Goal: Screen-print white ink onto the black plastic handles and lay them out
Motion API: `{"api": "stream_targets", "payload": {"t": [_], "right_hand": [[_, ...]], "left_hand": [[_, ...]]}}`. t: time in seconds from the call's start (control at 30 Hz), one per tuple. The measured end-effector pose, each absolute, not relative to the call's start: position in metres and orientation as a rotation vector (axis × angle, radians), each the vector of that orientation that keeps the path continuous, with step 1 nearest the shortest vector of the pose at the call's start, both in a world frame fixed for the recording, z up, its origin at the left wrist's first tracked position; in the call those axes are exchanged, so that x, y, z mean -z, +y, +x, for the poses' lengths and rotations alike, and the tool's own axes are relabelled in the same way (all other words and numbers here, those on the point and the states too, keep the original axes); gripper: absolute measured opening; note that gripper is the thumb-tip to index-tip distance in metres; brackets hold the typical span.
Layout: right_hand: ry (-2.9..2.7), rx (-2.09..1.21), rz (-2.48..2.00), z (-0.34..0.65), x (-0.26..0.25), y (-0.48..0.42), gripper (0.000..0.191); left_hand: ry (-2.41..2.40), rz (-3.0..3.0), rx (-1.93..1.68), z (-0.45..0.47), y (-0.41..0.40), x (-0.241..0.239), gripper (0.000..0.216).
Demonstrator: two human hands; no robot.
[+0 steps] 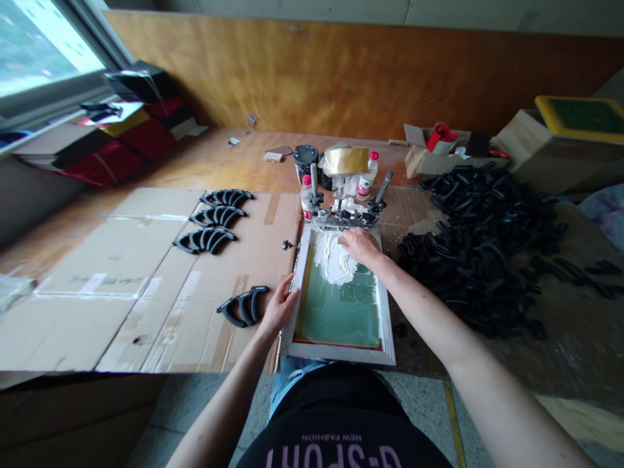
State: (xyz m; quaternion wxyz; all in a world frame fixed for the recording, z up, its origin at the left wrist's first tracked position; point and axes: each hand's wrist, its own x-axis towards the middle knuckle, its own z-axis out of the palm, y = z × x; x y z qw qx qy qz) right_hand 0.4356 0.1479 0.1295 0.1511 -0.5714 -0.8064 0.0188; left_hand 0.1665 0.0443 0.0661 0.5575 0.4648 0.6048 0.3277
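In front of me lies a screen printing frame point(389, 325) with a light metal border and green mesh. Thick white ink point(336, 260) is smeared over the far part of the mesh. My left hand point(280, 307) grips the frame's left edge, thumb toward the top. Over the ink, my right hand point(361, 247) is closed on a small pale squeegee point(341, 240), mostly hidden by the fingers. Hinge clamps point(346, 220) hold the far end of the frame. A curved black ribbed part point(244, 307) rests on the cardboard left of my left hand.
Several similar black parts point(205, 239) lie in a row farther left on the cardboard point(146, 260). A large heap of black pieces point(478, 253) covers the right side. Behind the clamps stand bottles point(366, 179), a dark tub point(305, 162) and a yellow tape roll point(346, 160).
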Motion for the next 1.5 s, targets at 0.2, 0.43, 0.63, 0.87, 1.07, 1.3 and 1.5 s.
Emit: {"api": "stream_targets", "payload": {"t": [0.2,0.43,0.63,0.87,1.07,1.3,1.5], "right_hand": [[-2.655,-0.128,-1.257,0.445,-0.125,0.093,0.018],[-2.521,-0.311,-1.215,0.448,-0.135,0.100,0.016],[-2.498,-0.215,-1.098,0.445,-0.110,0.077,0.026],[-2.247,-0.211,-1.433,0.446,-0.149,0.135,0.045],[-1.756,-0.109,-1.795,0.514,-0.158,0.168,0.037],[-1.868,-0.336,-1.774,0.521,-0.085,0.111,0.035],[-2.119,-0.149,-1.716,0.444,-0.079,0.064,0.018]], "left_hand": [[1.426,1.075,-0.790,0.168,0.042,-0.067,0.072],[1.395,1.073,-0.788,0.167,0.042,-0.069,0.074],[1.391,1.017,-0.786,0.170,0.042,-0.078,0.076],[1.375,1.037,-0.788,0.167,0.040,-0.119,0.074],[1.235,1.034,-0.988,0.172,0.059,-0.181,0.060],[0.923,1.034,-1.299,0.211,0.106,-0.222,0.057],[1.100,0.677,-0.962,0.239,0.062,-0.160,0.058]]}}
